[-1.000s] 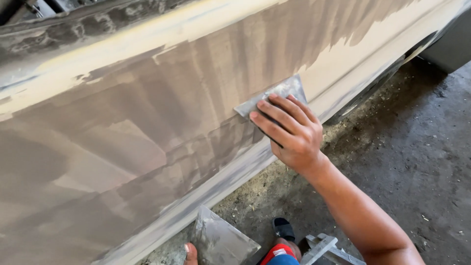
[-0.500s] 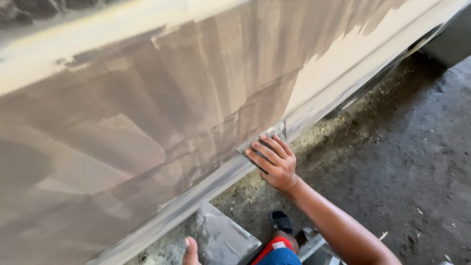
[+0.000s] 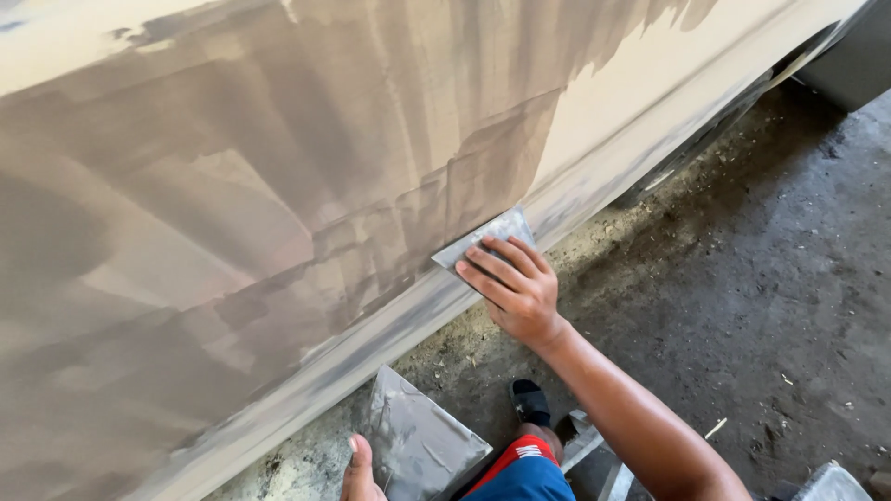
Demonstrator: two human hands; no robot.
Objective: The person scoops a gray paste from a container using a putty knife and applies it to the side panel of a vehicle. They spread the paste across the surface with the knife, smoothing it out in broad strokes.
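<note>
Two hands were in view, logged nearest first.

Item one: left hand (image 3: 364, 471), at the bottom edge of my view, mostly cut off. Its thumb lay on the near corner of a grey, filler-smeared mixing board (image 3: 419, 443); I could not tell how the remaining fingers sat. The board stood tilted, its far corner pointing up toward the lower lip of the panel, with only a narrow strip of dirty ground between them.

Item two: knee in blue-and-red shorts (image 3: 522, 471), a dark sandal (image 3: 531, 403) just beyond it, and pale metal bars (image 3: 594, 455) beside the knee. These crowded the near ground to the right of the board.

Item three: right hand (image 3: 513, 286), forearm running up from the lower right corner with the wrist nearly straight. Fingers were spread and laid flat on a thin metal spreader (image 3: 487, 239), pressing it against the car body panel (image 3: 278, 186). The spreader sat low on the panel, just above the bottom crease, its long edge slanted up to the right.

Item four: the panel itself, coated in streaked grey-brown filler across the left and middle, with bare cream surface to the upper right. Its lower edge ran diagonally from lower left to upper right.

Item five: concrete floor (image 3: 770, 278), dark and littered with grit, open to the right of the arm and well away from the panel.
</note>
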